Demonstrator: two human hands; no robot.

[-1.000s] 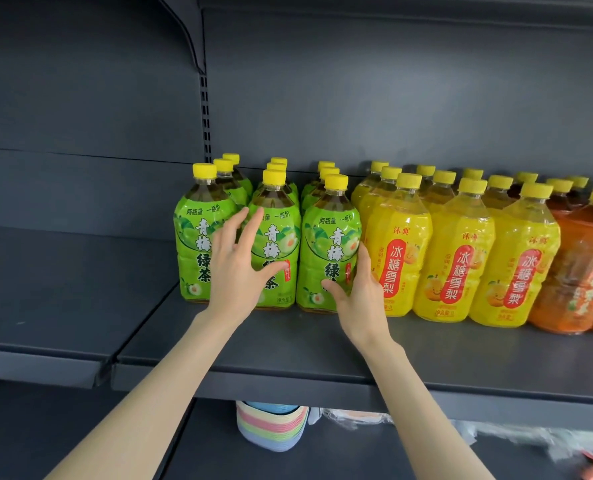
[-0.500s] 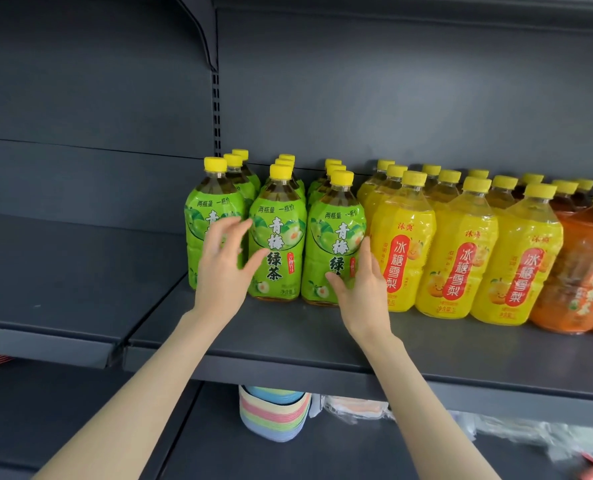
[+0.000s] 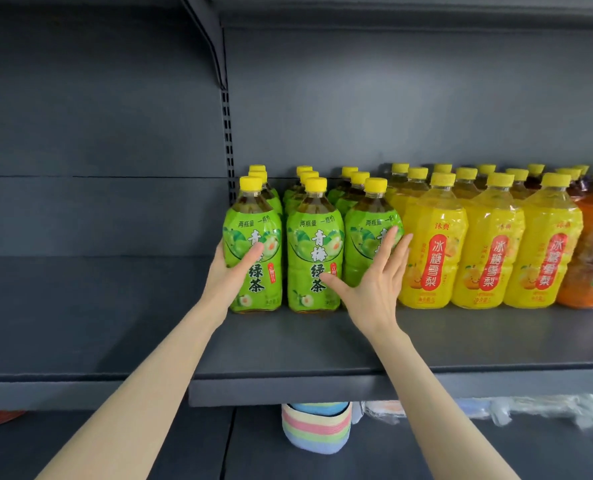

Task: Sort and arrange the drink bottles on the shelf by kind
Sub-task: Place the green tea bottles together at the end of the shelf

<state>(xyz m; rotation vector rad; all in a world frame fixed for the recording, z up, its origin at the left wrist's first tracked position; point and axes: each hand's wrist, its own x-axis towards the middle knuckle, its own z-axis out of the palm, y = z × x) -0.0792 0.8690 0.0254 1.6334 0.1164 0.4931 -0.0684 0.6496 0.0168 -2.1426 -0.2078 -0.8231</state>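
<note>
Green tea bottles (image 3: 314, 258) stand in 3 rows at the left end of the shelf (image 3: 322, 348), next to the yellow bottles (image 3: 433, 251). I see L hand (image 3: 232, 275) curled round leftmost front bottle (image 3: 264, 216), thumb across label. R hand (image 3: 374, 282) is flat, fingers straight, on 3rd front bottle (image 3: 361, 237). They look full, prob heavy, wrap slick. I'd grip mid-body.
</note>
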